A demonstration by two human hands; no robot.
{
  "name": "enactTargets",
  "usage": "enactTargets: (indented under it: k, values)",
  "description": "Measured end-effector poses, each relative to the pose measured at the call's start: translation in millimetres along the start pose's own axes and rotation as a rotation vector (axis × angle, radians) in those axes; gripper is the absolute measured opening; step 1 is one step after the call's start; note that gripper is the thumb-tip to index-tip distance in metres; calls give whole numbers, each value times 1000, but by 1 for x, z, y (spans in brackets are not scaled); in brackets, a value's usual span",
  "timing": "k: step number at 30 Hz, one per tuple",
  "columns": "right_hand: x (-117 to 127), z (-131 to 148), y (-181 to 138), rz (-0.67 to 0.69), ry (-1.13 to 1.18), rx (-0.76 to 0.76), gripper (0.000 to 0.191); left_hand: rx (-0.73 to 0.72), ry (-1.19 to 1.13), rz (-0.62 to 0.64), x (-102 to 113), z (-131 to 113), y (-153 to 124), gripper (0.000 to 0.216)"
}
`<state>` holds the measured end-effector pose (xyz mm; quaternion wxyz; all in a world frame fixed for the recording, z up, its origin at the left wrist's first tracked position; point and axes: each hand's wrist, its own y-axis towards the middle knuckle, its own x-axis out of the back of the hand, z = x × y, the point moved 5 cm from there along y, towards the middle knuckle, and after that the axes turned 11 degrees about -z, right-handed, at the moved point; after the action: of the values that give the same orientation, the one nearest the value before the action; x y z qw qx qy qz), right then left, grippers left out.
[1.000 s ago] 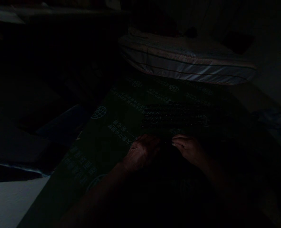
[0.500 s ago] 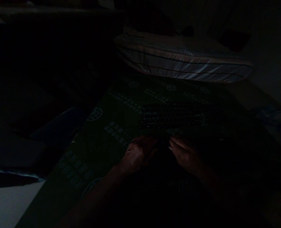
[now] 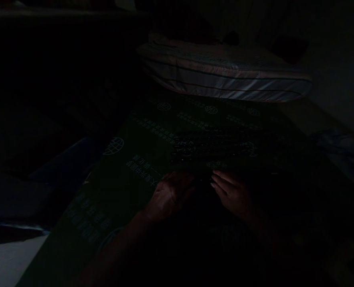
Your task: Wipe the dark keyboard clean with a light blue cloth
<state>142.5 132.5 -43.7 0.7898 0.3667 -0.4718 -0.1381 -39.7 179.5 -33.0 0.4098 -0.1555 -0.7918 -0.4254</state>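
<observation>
The scene is very dark. My left hand (image 3: 167, 197) lies low on a green printed sheet (image 3: 125, 175), with its fingers curled inward over a dark spot I cannot make out. My right hand (image 3: 230, 191) is a short gap to its right, fingers stretched out side by side and pointing towards the left hand. Just beyond both hands lies a dark flat thing with rows of small glints (image 3: 209, 149), like a keyboard. What sits between the two hands is hidden in shadow.
A long striped cushion or folded mattress (image 3: 224, 77) lies across the far end of the sheet. A dark blue flat object (image 3: 66, 163) is off the sheet's left edge. A pale surface (image 3: 3, 259) shows at the lower left, and crumpled bluish material (image 3: 338, 145) at the right.
My right hand's fingers have gone from curled to stretched out. Both hands stay in the same spot by the dark flat thing. The view has drifted a little to the right.
</observation>
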Motion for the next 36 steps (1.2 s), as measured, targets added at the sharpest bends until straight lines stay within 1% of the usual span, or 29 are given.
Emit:
enactTargets:
  k: [4,11,17,21,25,31,36]
  values:
    - [2,-1,0,1,9,-29,21,11,10,12,-1,2,-1,30]
    - [3,7,3,18,-69,79,19,12,-16,9,0,0,1,29]
    - [5,8,5,41,-53,55,20,-12,8,-20,2,-1,1,30]
    - [5,10,6,53,-67,55,20,0,-2,-8,-1,1,-1,29]
    - [3,9,5,42,-98,51,20,0,-6,5,0,1,0,29]
    - [1,10,2,-6,-122,92,21,-6,-2,2,3,0,1,27]
    - [-3,10,2,-20,-143,81,20,-42,41,-27,2,2,-3,27]
